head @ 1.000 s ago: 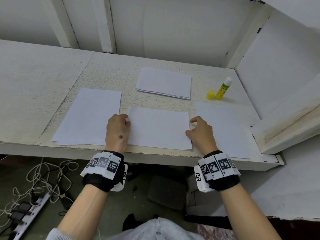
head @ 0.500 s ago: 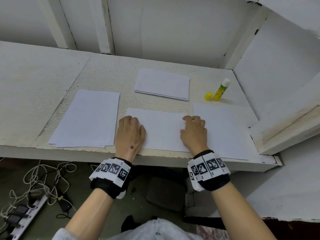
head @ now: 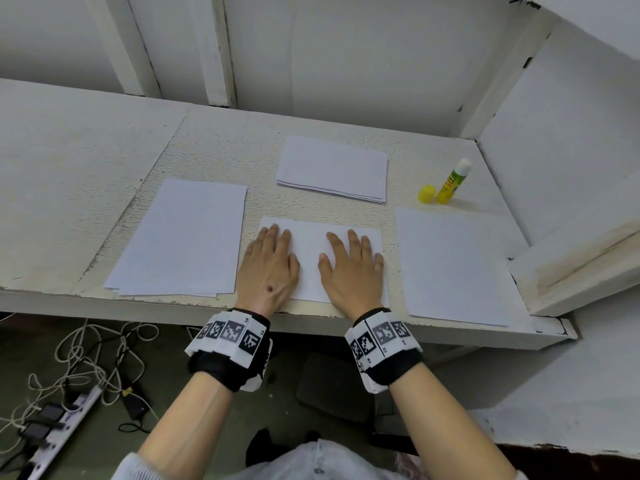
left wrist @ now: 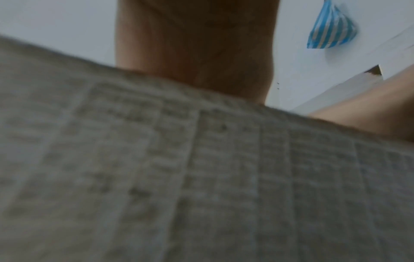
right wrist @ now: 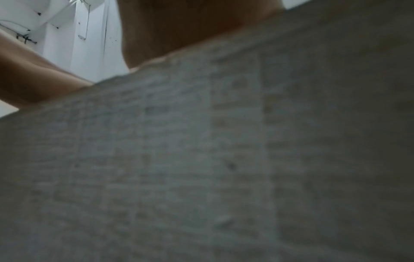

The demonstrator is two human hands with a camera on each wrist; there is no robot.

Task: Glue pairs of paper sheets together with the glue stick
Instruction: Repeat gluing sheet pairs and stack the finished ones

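Right now I have both hands, left hand and right hand, spread flat on the middle sheet at the bench front; thin, floppy paper, best lifted by a corner

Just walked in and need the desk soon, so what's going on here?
A person is gluing paper sheets in pairs. Right now the left hand and the right hand both press flat on the middle sheet at the desk's front edge. The glue stick stands uncapped at the back right, its yellow cap beside it. Other paper lies in a left stack, a back stack and a right sheet.
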